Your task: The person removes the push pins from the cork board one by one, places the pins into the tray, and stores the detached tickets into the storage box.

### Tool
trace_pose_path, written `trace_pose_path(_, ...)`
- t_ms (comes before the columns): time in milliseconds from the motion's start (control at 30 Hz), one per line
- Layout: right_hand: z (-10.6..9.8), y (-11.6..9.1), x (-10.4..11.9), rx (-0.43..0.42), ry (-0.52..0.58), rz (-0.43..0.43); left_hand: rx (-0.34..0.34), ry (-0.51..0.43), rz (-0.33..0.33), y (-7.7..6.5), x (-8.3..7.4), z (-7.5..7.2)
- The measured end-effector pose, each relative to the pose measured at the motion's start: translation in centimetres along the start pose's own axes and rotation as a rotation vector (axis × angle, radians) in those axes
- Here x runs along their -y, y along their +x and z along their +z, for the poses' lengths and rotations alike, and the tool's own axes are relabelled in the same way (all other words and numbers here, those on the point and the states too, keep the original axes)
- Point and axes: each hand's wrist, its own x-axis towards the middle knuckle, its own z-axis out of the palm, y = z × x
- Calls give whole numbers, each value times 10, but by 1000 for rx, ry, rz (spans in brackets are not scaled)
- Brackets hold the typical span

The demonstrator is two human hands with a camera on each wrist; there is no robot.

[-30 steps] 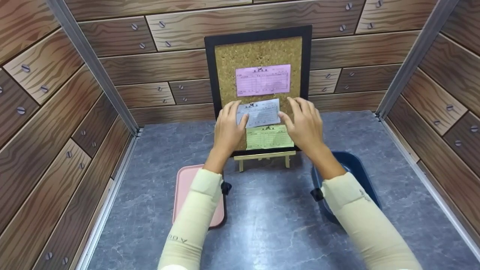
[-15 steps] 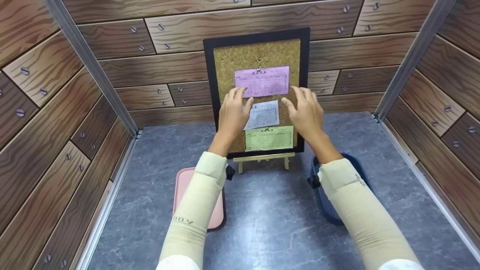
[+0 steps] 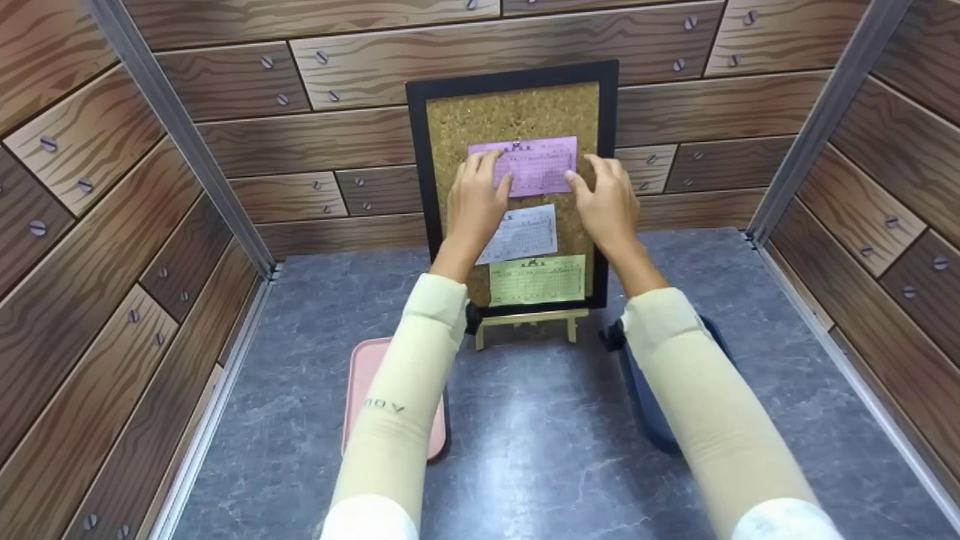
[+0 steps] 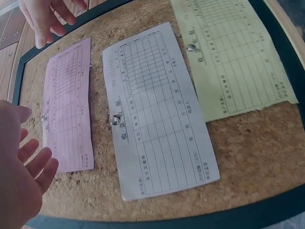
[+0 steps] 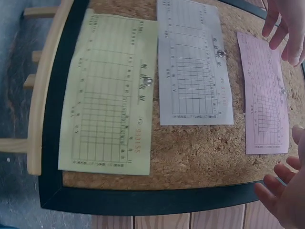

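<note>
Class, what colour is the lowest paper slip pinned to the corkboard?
Pale yellowish green; the lowest slip shows best in the right wrist view.

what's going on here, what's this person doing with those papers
A person has both hands at a framed cork board, the left hand and right hand at either side of the pink slip. The fingers look loose, not pinching it; whether they touch it is hard to tell. The pale blue slip and green slip are pinned below it. A pink tray and a blue tray lie on the table.
</note>
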Motion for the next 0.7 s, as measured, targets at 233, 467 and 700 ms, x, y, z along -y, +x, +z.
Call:
trace_pose_path(233,10,15,2,-34,99,82,-27,40,21,13,-5,11)
trace_pose_path(467,18,24,5,-101,137,151,-42,71,1,29,-9,24)
trace_pose_path(700,20,26,9,-110,167,188,-62,93,-33,38,-13,27)
